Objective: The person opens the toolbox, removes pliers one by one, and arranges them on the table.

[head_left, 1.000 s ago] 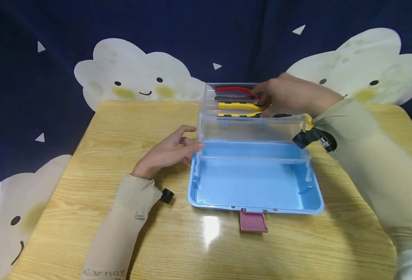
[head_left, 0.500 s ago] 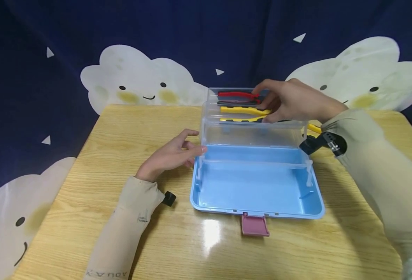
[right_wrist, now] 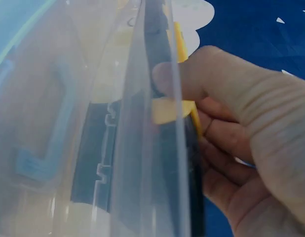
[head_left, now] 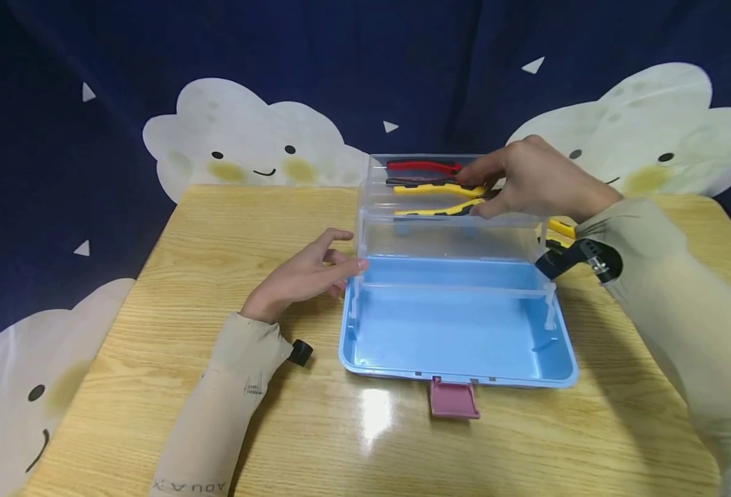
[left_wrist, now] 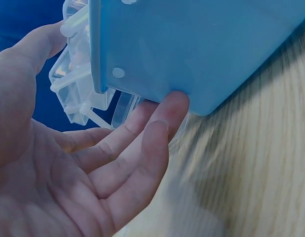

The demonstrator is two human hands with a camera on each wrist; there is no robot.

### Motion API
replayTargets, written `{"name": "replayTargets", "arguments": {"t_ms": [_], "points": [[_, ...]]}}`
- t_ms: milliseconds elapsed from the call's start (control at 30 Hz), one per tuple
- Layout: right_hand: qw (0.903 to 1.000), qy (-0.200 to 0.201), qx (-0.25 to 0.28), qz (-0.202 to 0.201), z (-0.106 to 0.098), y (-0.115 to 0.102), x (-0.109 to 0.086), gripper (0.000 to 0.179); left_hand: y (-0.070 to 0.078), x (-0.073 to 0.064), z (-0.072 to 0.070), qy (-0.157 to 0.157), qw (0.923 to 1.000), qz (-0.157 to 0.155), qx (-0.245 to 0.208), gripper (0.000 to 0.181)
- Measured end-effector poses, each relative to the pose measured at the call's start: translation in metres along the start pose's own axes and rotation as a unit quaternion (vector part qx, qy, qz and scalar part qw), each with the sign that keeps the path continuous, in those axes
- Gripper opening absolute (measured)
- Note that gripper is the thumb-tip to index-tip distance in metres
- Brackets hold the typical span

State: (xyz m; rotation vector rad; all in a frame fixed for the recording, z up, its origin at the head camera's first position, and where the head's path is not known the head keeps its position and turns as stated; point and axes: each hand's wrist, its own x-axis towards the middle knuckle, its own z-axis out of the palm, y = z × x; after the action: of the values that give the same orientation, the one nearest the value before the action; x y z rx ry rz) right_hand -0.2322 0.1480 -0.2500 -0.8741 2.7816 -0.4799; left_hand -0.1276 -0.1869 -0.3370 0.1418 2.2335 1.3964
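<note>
A light blue toolbox (head_left: pixel 452 338) stands on the table with its clear plastic trays (head_left: pixel 452 238) raised at the back. In the upper tray lies a pair of yellow-and-black-handled pliers (head_left: pixel 435 188); my right hand (head_left: pixel 542 181) pinches it between thumb and fingers, hiding its head end. Behind it sits a red-handled plier-like tool (head_left: pixel 423 166). My left hand (head_left: pixel 299 276) has its thumb on the box's left rim and its relaxed fingers against the outside wall (left_wrist: pixel 202 49), as the left wrist view shows.
A pink latch (head_left: pixel 454 399) hangs from the toolbox's front edge. To the right, partly behind my right wrist, a yellow-and-black object (head_left: pixel 562 228) lies on the wooden table (head_left: pixel 216 228). A dark blue cloth with clouds (head_left: pixel 259 131) hangs behind.
My right hand has lifted the yellow-handled pliers slightly and shifted them a little to the right within the tray. The left hand stays against the box. The head view has tilted a little.
</note>
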Motion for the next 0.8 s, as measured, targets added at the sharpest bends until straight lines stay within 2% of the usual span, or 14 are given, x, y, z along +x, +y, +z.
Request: {"name": "replayTargets", "arguments": {"t_ms": [433, 600, 800], "points": [[0.9969, 0.068, 0.035, -0.015, 0.003, 0.011, -0.008, 0.051, -0.001, 0.001, 0.001, -0.002, 1.0, 0.001, -0.001, 0.077], [0.9949, 0.079, 0.063, -0.005, 0.002, 0.012, -0.013, 0.051, 0.0, 0.001, 0.001, -0.002, 1.0, 0.0, 0.0, 0.077], [0.9918, 0.101, 0.077, -0.013, 0.002, 0.012, -0.02, 0.048, -0.001, 0.001, 0.001, 0.0, 1.0, -0.004, -0.004, 0.079]]}}
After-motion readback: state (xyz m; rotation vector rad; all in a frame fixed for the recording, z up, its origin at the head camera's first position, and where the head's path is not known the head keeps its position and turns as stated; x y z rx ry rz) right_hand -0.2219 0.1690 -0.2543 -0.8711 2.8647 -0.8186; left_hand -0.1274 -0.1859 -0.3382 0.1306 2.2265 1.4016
